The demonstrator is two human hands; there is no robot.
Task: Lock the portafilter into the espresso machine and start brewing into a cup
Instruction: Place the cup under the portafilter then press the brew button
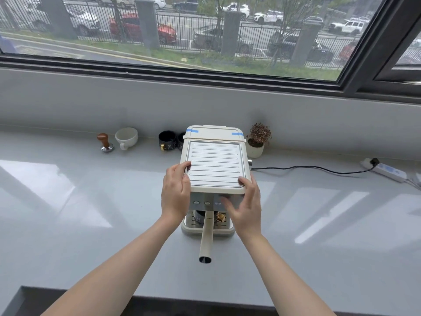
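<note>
Nearest the lens, two bare forearms reach forward over the grey counter point(91, 201), and between them the cream portafilter handle point(206, 238) juts straight out toward the camera from under the espresso machine point(215, 165). That straight-out angle suggests the portafilter is already seated in the group head, though the joint itself is hidden beneath the machine's overhang. Below it a dark cup with a gold handle point(202, 217) stands on the drip tray point(227, 226), partly covered by the portafilter handle.

Locking looks done; the step in hand appears to be starting the brew. The left hand point(175, 190) clasps the machine's near left corner, fingers curled over the top edge, likely bracing the body. The right hand point(247, 204) is loosely open and holds nothing: its thumb rests on the near right corner of the ribbed top, while its blurred fingers spread across the right part of the silver control panel point(205, 202). Whether a fingertip is touching a button I cannot tell. The next move calls for one firm press on the brew button while the left hand steadies the machine.

Farther back along the sill sit a wooden-handled tamper point(105, 142), a white cup point(126, 136), more dark cups point(167, 140) and a small potted plant point(258, 142); a power strip point(387, 171) lies well off to the right.
</note>
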